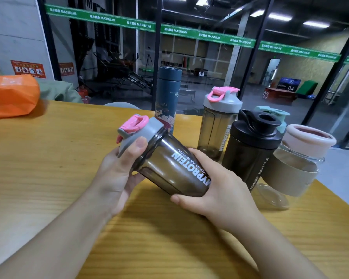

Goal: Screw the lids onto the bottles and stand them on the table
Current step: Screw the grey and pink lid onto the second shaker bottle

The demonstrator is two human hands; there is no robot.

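Observation:
A smoky-grey shaker bottle (169, 168) marked MYPROTEIN is held tilted above the wooden table (48, 158), its top pointing up and left. Its grey lid with a pink flip cap (137, 127) sits on the bottle's mouth. My left hand (119, 170) grips the lid, thumb on its rim. My right hand (214, 188) wraps around the bottle's base. Behind stand a second grey-and-pink lidded shaker (218, 125), a black sport bottle (250, 150) with its lid on, and a dark blue flask (167, 97).
At the right stand a glass cup with a pink lid and tan sleeve (298, 158) and a teal-capped bottle (278, 115) behind the black one. A clear plastic piece (274, 196) lies on the table. An orange bag (10, 95) rests at the far left. The table's right edge is close.

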